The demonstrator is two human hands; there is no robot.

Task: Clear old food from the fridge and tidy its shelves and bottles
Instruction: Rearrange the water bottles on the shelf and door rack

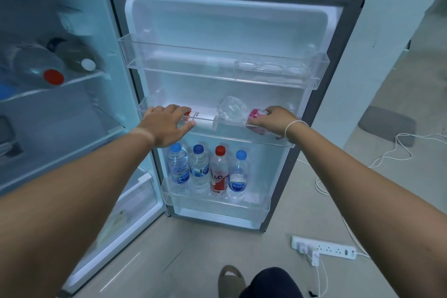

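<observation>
The fridge door (242, 19) stands open in front of me with three clear racks. On the middle rack (229, 139) lie a white tube-like container with red print (203, 120) and a crumpled clear bottle with a pink label (235, 111). My left hand (165, 123) grips the white container's left end. My right hand (278, 121) holds the pink-labelled end of the crumpled bottle. Several upright water bottles (208, 172) with blue and red caps fill the bottom rack. The top rack (217, 65) holds a clear tray-like insert.
At left, the fridge interior shelf (79, 78) carries two lying bottles with a red cap (53, 77) and a white cap (88, 64). A white power strip (324, 247) with cables lies on the floor at right. My foot (229, 278) is below.
</observation>
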